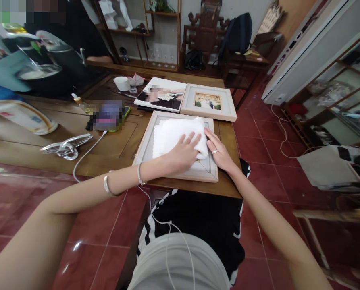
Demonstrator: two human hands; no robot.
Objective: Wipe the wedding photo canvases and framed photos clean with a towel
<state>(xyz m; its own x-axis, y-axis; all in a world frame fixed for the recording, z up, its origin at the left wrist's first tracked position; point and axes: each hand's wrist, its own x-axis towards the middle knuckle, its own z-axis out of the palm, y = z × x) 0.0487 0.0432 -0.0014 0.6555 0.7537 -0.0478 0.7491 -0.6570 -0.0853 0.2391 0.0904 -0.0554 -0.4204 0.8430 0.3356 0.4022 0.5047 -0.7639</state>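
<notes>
A light wooden picture frame [175, 177] lies flat near the front edge of the table. Over most of its face is spread a folded white cloth [170, 137], which hides nearly all of the picture beneath. My left hand [184, 153] lies on the cloth with its fingers spread, pressing down near the cloth's right part. Along the frame's right side rests my right hand [220, 155], fingers stretched out and touching the frame's edge by the cloth. A silver ring is on one of its fingers.
Behind lie a photo panel [160, 94] and a second framed photo [208, 100]. On the left are a phone [107, 117] with a white cable, a silver clip-like object [66, 147], a dropper bottle [81, 104] and a white cup [121, 83]. A chair [205, 36] stands beyond.
</notes>
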